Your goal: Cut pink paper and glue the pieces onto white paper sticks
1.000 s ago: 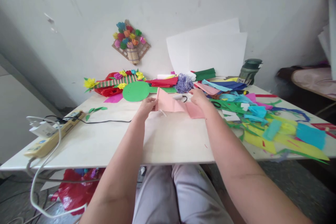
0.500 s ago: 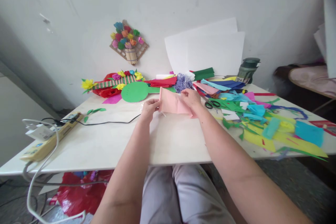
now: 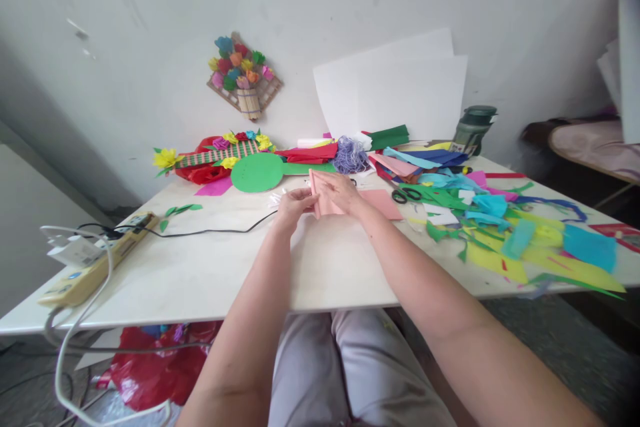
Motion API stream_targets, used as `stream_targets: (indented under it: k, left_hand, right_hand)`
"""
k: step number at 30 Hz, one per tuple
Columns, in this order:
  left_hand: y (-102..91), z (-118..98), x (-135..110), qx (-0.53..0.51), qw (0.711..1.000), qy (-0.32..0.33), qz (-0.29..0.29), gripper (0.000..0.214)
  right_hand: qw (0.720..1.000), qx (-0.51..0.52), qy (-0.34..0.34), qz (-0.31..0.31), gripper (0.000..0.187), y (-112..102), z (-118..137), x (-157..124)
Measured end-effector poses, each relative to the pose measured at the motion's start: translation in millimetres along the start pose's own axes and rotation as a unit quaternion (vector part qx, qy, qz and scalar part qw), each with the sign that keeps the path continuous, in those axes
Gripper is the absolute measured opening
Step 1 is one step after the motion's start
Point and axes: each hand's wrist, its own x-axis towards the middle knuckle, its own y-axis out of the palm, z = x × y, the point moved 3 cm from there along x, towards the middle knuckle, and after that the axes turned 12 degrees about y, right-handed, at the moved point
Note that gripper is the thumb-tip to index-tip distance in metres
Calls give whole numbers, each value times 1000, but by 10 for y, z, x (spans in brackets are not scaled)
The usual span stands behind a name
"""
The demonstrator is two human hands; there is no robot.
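Note:
A sheet of pink crepe paper [image 3: 382,204] lies partly on the table, its left edge raised in a narrow upright fold. My left hand [image 3: 297,203] pinches that fold from the left, thumb and fingers closed on it. My right hand [image 3: 341,192] reaches over the sheet with its fingers brought to the same fold; its fingertips are partly hidden against the paper. To the right of the sheet, black-handled scissors [image 3: 406,195] rest near the paper scraps. Some white strips [image 3: 275,199] lie just behind my left hand.
A green paper guitar-like shape [image 3: 257,173] and a flower-decorated piece [image 3: 220,156] lie at the back. Colourful paper scraps [image 3: 520,240] spread across the right side, with a dark bottle [image 3: 474,129] behind. At left is a power strip [image 3: 95,260] with cables.
My right hand has moved left, from the sheet's right part to the fold by my left hand. The sheet's right part now lies flatter on the table.

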Motion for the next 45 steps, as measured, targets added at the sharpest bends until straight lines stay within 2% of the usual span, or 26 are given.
stream_targets:
  k: [4, 8, 11, 13, 16, 19, 22, 28, 34, 38, 45]
  left_hand:
    - [-13, 5, -6, -22, 1000, 2, 17, 36]
    - [-30, 8, -2, -33, 999, -11, -10, 33]
    - [-41, 3, 4, -32, 999, -20, -33, 32]
    - [-50, -1, 9, -26, 998, -20, -50, 33]
    - [-49, -1, 17, -23, 998, -16, -63, 33]
    - [-33, 4, 25, -26, 997, -9, -67, 33]
    - [-9, 7, 29, -24, 998, -1, -63, 33]
    - [36, 0, 19, -30, 998, 7, -57, 34]
    - [19, 10, 19, -33, 997, 14, -65, 35]
    - [-7, 31, 29, -35, 996, 16, -78, 35]
    - [-71, 66, 57, -45, 992, 22, -116, 35]
  right_hand:
    - [999, 28, -2, 22, 41, 34, -23, -3]
    - [1000, 13, 3, 19, 38, 25, -31, 12]
    - [996, -39, 77, -34, 35, -108, -112, 13]
    - [973, -95, 189, -86, 35, -268, -247, -15]
    - [913, -180, 341, -134, 32, -521, -490, -93]
    - [863, -217, 447, -88, 29, -660, -720, -157]
    - [837, -230, 493, -61, 35, -711, -864, -203]
    - [813, -236, 527, -76, 37, -699, -991, -337]
    - [819, -261, 504, -83, 41, -679, -1051, -373]
    - [814, -249, 522, -62, 40, -718, -1047, -330]
    - [857, -211, 467, -48, 41, -794, -894, -248]
